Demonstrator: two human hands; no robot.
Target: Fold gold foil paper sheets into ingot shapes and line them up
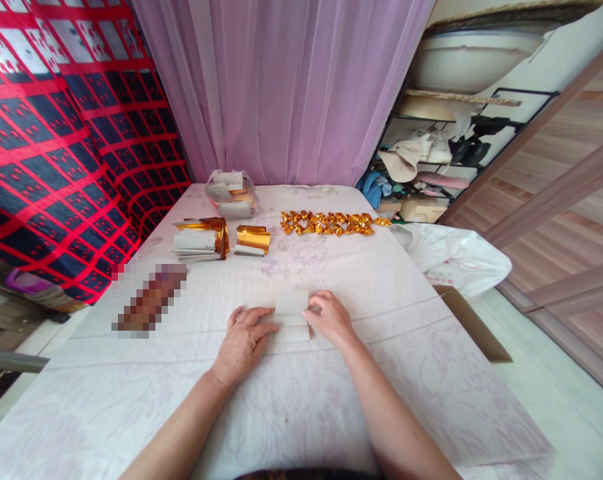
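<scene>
Resting the unclenched left grip (245, 335) at the left edge of folded white paper (290, 305), near centre on the desk (181, 393); pinching its right edge, seemingly, with the right grip (331, 319); gold foil ornaments (321, 221) far right.

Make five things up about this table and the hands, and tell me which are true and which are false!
1. The left hand and right hand both touch the pale paper. True.
2. The curtain behind the table is green. False: it is purple.
3. The folded gold pieces lie right of the smaller gold stack. True.
4. The left hand is holding a cup. False: it touches the paper's left side.
5. The white bag is beyond the table's right edge. True.
</scene>
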